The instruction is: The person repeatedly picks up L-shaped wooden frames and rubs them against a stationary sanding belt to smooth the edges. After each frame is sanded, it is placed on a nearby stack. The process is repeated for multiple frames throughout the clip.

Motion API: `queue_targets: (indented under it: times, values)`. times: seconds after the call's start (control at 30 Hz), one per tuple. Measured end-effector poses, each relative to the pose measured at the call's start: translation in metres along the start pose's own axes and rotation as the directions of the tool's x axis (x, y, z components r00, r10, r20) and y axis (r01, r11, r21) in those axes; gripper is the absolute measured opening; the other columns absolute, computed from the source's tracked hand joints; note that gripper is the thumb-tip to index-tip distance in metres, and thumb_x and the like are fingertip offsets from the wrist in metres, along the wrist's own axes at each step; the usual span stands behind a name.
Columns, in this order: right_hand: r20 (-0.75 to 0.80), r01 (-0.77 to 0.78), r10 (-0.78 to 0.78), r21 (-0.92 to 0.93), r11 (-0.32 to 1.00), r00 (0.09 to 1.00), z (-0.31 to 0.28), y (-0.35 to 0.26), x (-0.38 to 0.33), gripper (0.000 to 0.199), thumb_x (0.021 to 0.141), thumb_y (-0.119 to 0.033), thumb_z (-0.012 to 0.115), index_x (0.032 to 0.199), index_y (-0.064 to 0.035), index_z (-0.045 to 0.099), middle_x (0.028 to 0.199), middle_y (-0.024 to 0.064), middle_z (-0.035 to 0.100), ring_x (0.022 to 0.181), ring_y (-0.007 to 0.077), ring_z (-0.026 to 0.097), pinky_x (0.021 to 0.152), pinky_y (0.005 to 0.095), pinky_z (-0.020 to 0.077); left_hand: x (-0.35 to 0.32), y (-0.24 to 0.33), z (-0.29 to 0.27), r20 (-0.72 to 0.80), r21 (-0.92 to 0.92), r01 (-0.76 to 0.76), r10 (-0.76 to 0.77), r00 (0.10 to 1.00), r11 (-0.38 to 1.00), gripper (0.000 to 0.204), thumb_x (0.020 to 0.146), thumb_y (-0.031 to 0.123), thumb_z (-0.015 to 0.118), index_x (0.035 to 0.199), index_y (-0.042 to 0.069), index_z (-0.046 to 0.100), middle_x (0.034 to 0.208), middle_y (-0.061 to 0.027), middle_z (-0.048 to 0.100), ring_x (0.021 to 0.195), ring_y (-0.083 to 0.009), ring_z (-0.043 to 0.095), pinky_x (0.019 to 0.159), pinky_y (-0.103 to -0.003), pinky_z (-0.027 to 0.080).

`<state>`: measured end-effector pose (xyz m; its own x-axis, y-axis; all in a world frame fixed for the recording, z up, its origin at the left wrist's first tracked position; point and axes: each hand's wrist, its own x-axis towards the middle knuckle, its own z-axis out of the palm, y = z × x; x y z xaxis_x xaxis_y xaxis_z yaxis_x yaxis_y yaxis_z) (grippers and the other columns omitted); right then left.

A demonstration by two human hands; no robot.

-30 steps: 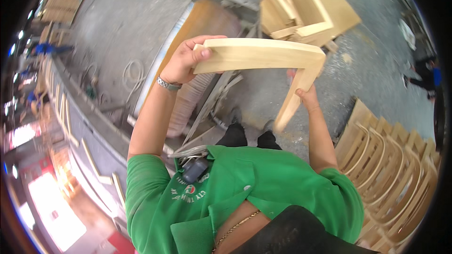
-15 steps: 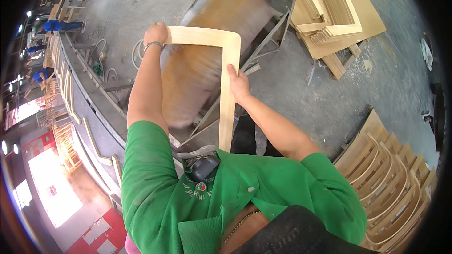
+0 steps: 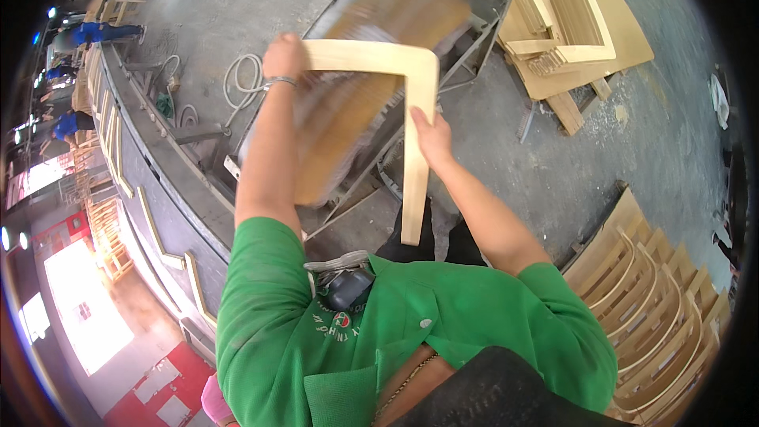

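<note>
I hold an L-shaped piece of pale wood (image 3: 419,122) with both hands over a belt sander (image 3: 348,142), whose brown belt is smeared by motion. My left hand (image 3: 285,57) is closed round the far left end of the piece. On the long leg, just below the rounded corner, my right hand (image 3: 432,140) grips with the thumb on top; its other fingers are hidden. The leg's free end points toward my body. Whether the wood touches the belt, I cannot tell.
At the far right, several similar frame pieces (image 3: 589,12) are stacked on a board (image 3: 628,47). Curved wooden parts (image 3: 656,308) stand in rows at the lower right. Along the left runs a long dark bench (image 3: 158,190) with wooden pieces. A coiled hose (image 3: 241,75) lies beside the sander.
Both hands and the wooden piece have shifted right in the picture, and the piece's lower end now shows clear of my shirt. The grip of both hands is unchanged.
</note>
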<state>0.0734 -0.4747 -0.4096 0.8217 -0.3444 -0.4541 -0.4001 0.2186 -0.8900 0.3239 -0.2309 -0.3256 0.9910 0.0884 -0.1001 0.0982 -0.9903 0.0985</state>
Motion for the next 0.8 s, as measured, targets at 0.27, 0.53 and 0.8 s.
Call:
queue_targets:
  times: [0.27, 0.53, 0.8]
  values:
    - [0.129, 0.193, -0.148, -0.482, 0.855, 0.98, 0.008, -0.064, 0.056, 0.061, 0.082, -0.053, 0.076, 0.11, 0.0009, 0.068, 0.097, 0.0239, 0.072, 0.095, 0.0357, 0.071, 0.084, 0.0408, 0.0535, 0.033, -0.081, 0.034, -0.017, -0.413, 0.152, -0.174, 0.985, 0.898, 0.051, 0.097, 0.033, 0.033, 0.119, -0.004, 0.06, 0.116, -0.0319, 0.065, 0.114, -0.0489, 0.06, 0.099, -0.052, 0.047]
    - [0.566, 0.096, -0.088, 0.016, 0.995, 0.82, -0.102, -0.014, -0.031, 0.049, 0.076, -0.016, 0.078, 0.123, -0.0107, 0.064, 0.104, 0.0114, 0.07, 0.097, 0.0327, 0.066, 0.09, 0.039, 0.0521, -0.07, 0.008, 0.019, -0.134, -0.785, -0.152, 0.075, 0.988, 0.6, 0.036, 0.097, 0.029, 0.044, 0.097, 0.001, 0.067, 0.105, -0.0199, 0.071, 0.106, -0.0348, 0.065, 0.094, -0.043, 0.047]
    - [0.841, 0.911, -0.354, -0.393, 0.122, 0.41, -0.095, -0.075, -0.039, 0.043, 0.077, -0.01, 0.069, 0.118, -0.0205, 0.064, 0.088, 0.0044, 0.053, 0.094, 0.0269, 0.054, 0.086, 0.0393, 0.0427, -0.101, -0.027, -0.013, 0.116, -0.548, -0.005, 0.082, 0.99, 0.836, 0.046, 0.101, 0.034, 0.044, 0.11, -0.003, 0.07, 0.128, -0.0233, 0.064, 0.122, -0.032, 0.058, 0.105, -0.034, 0.042]
